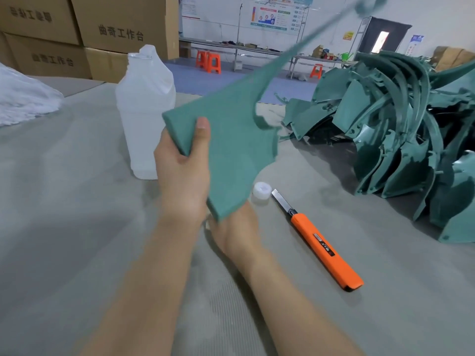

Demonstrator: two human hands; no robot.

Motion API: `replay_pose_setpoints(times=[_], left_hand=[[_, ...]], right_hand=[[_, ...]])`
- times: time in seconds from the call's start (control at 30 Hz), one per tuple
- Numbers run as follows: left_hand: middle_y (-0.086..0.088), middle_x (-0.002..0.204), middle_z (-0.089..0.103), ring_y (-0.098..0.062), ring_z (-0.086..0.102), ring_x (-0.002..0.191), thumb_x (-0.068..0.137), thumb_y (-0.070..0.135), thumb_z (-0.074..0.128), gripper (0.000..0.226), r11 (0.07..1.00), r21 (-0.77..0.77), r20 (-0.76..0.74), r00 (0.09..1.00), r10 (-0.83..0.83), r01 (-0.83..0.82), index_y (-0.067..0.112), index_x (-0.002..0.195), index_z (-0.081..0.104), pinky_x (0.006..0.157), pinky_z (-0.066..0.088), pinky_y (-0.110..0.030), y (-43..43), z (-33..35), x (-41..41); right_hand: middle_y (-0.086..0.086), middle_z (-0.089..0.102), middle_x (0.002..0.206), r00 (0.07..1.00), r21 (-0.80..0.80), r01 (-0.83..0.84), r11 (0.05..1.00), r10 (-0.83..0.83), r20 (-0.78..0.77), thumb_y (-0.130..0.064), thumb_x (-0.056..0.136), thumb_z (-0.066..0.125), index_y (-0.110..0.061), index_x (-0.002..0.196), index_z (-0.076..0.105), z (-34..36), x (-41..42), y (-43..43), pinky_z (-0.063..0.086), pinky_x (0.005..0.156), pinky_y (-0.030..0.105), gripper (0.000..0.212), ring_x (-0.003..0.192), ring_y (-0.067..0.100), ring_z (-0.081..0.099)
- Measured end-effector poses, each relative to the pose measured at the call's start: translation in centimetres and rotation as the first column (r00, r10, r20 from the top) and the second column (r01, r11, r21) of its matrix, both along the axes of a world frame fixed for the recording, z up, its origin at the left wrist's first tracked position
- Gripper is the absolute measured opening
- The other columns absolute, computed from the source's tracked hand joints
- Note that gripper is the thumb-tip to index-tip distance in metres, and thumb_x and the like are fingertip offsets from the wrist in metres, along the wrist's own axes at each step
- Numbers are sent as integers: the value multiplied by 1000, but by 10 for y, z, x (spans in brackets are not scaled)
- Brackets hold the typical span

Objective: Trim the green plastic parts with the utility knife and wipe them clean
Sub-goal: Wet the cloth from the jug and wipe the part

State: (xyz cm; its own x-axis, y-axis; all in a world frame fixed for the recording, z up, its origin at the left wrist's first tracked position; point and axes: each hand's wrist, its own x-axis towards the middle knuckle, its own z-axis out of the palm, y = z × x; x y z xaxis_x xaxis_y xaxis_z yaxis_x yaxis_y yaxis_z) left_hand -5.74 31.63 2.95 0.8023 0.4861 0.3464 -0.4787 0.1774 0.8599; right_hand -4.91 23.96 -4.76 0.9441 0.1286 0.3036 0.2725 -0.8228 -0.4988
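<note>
My left hand [183,170] grips the near corner of a large green plastic part [231,129], thumb on its top face. The part is lifted off the table and its long thin arm reaches up to the top right, blurred. My right hand [237,228] is under the part's lower edge; its fingers are hidden by the part, so I cannot tell how they lie. An orange utility knife [322,245] lies on the table to the right of my hands, blade out and pointing away from me.
A translucent white bottle [145,111] stands open behind my left hand, its cap [261,190] beside the knife blade. A heap of green parts [401,140] fills the right side. White plastic wrap [23,98] lies far left, cardboard boxes [84,29] behind it.
</note>
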Motion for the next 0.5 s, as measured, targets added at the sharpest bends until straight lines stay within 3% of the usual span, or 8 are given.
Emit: replay_pose_setpoints(times=[0.07, 0.1, 0.17, 0.23, 0.3, 0.33, 0.4, 0.5], left_hand=[[7, 90, 70, -17, 68, 90, 83, 37, 60, 5, 993, 99, 46, 997, 65, -69, 32, 84, 60, 83, 55, -44, -1, 0, 0], [8, 90, 69, -16, 68, 90, 83, 37, 60, 5, 991, 94, 56, 994, 90, -95, 32, 84, 59, 84, 55, -44, 0, -1, 0], [9, 90, 70, -16, 68, 90, 84, 34, 60, 3, 995, -2, 67, 993, 95, -95, 31, 85, 60, 83, 56, -42, 9, -4, 3], [8, 93, 70, -17, 68, 92, 85, 33, 60, 2, 996, -40, 60, 994, 88, -85, 32, 87, 61, 82, 56, -39, 17, -7, 6], [8, 92, 69, -17, 68, 91, 88, 32, 59, 1, 996, -17, 31, 996, 84, -84, 32, 87, 59, 82, 56, -40, 19, -11, 9], [7, 93, 69, -18, 67, 92, 89, 30, 58, 2, 997, 1, 11, 997, 81, -81, 31, 87, 58, 84, 55, -43, 17, -13, 10], [2, 96, 68, -22, 66, 95, 91, 28, 57, 5, 998, 36, -22, 998, 61, -60, 31, 87, 57, 88, 53, -48, 11, -17, 11], [3, 93, 67, -19, 65, 93, 92, 30, 57, 6, 994, 97, -50, 998, 46, -41, 31, 86, 57, 89, 51, -48, 0, -19, 10]], right_hand=[[-7, 47, 75, 995, 155, 37, 987, -22, -100, -9, 88, 50, -25, 71, 43, 4, 8, -8, 33, 57, 21, 25, 75, 18, 46], [-8, 41, 68, 991, 181, 80, 980, -59, -119, -9, 87, 51, -25, 66, 36, 8, 12, -15, 29, 51, 21, 31, 66, 16, 42], [-6, 43, 60, 977, 285, 170, 943, -123, -176, -13, 86, 56, -21, 61, 40, 17, 18, -35, 24, 44, 20, 31, 55, 13, 39], [-1, 52, 60, 965, 538, 252, 804, -166, -204, -14, 86, 60, -13, 64, 55, 25, 19, -48, 36, 51, 25, 22, 56, 15, 44], [0, 61, 71, 951, 755, 282, 592, -276, -139, -15, 87, 62, -9, 80, 64, 31, 15, -53, 45, 62, 25, 9, 65, 14, 54], [-3, 64, 77, 945, 811, 245, 531, -317, -78, -17, 88, 63, -13, 86, 65, 34, 13, -52, 46, 64, 21, 5, 69, 10, 57], [-2, 66, 91, 947, 808, 162, 566, -320, 35, -20, 90, 64, -18, 95, 65, 37, 10, -44, 47, 71, 18, 6, 81, 8, 61], [11, 60, 107, 957, 565, 151, 811, -263, 121, -12, 91, 61, -5, 105, 64, 29, 5, -23, 39, 81, 26, 16, 97, 26, 56]])
